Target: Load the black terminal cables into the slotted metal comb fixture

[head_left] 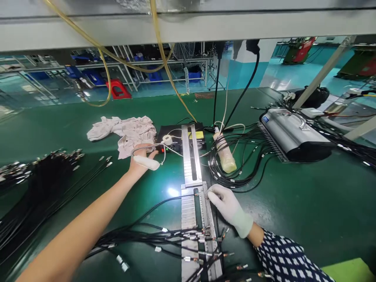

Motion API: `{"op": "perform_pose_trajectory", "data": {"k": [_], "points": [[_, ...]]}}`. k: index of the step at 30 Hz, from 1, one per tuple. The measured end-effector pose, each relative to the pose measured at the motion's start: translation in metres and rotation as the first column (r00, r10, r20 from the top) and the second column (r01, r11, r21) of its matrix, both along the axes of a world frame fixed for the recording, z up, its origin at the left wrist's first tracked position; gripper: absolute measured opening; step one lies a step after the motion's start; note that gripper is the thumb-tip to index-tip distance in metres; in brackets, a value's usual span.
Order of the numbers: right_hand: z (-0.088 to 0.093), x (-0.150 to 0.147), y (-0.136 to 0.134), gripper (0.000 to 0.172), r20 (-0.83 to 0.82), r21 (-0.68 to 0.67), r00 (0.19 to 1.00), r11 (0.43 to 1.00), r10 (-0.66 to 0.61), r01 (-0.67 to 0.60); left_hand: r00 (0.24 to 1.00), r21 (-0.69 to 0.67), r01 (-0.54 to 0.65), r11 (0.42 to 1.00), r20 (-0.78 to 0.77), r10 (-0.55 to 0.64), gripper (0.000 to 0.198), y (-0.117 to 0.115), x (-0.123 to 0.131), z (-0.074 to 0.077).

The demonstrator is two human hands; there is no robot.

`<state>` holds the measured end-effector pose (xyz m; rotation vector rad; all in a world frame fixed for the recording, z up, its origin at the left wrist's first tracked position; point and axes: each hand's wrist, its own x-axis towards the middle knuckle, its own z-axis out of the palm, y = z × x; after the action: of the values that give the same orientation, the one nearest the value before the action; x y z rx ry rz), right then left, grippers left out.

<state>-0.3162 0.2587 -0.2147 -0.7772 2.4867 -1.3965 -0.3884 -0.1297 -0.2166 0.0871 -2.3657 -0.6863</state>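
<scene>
My bare left hand (137, 166) reaches forward to a small white lamp (146, 162) on a bent grey neck. Its fingers are curled at the lamp and partly hidden by it. Behind it sits a black box (176, 147) with red and green lights. My right hand (225, 203), in a white glove, is closed at the right edge of a slotted metal rail (188, 215). Whatever is between its fingertips is hidden. One black cable (164, 201) lies with its metal end on the rail, left of the fingertips. Several more cables (141, 236) cross the rail nearer me.
A crumpled cloth (136, 131) lies left of the box. A bottle (225, 154) lies by coiled black cables (216, 168). Farther right stands a silver machine (293, 131). Many cables (38, 188) are bundled at left. Yellow hoses (158, 35) hang from the overhead shelf (188, 29).
</scene>
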Motion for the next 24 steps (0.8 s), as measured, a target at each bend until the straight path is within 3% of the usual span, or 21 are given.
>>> {"op": "perform_pose_trajectory", "data": {"k": [3, 6, 8, 12, 15, 17, 21, 23, 24], "points": [[-0.003, -0.002, 0.001, 0.056, -0.009, 0.012, 1.0, 1.0, 0.005, -0.005, 0.992, 0.199, 0.123, 0.972, -0.055, -0.114, 0.041, 0.002, 0.025, -0.01], [-0.004, -0.004, 0.001, 0.061, 0.002, 0.028, 1.0, 1.0, 0.0, 0.0, 0.996, 0.454, 0.084, 0.887, -0.057, -0.065, 0.049, 0.003, 0.034, -0.009], [-0.005, -0.006, 0.002, 0.065, 0.014, 0.037, 1.0, 0.999, 0.007, -0.007, 0.996, 0.656, 0.087, 0.749, -0.074, -0.051, 0.058, 0.004, 0.029, 0.0], [-0.006, -0.007, 0.003, 0.067, 0.02, 0.039, 1.0, 0.999, 0.021, -0.022, 0.959, 0.867, 0.243, 0.435, -0.147, -0.242, 0.069, 0.002, 0.014, 0.026], [-0.007, -0.008, 0.003, 0.067, 0.019, 0.03, 0.999, 0.999, 0.027, -0.028, 0.925, 0.906, 0.264, 0.331, -0.14, -0.354, 0.062, -0.008, 0.011, 0.044], [-0.007, -0.008, 0.003, 0.067, 0.021, 0.02, 0.999, 0.999, 0.031, -0.031, 0.91, 0.917, 0.221, 0.331, -0.073, -0.407, 0.057, -0.02, 0.015, 0.056], [-0.007, -0.007, 0.003, 0.065, 0.04, 0.023, 0.999, 0.999, 0.037, -0.038, 0.872, 0.903, 0.139, 0.406, 0.083, -0.482, 0.053, -0.037, 0.036, 0.085], [-0.007, -0.007, 0.003, 0.067, 0.057, 0.019, 0.998, 0.999, 0.04, -0.041, 0.855, 0.867, 0.13, 0.482, 0.149, -0.498, 0.054, -0.033, 0.052, 0.102], [-0.007, -0.007, 0.002, 0.068, 0.06, 0.015, 0.997, 0.999, 0.04, -0.041, 0.853, 0.819, 0.137, 0.558, 0.188, -0.487, 0.054, -0.028, 0.06, 0.111]]}}
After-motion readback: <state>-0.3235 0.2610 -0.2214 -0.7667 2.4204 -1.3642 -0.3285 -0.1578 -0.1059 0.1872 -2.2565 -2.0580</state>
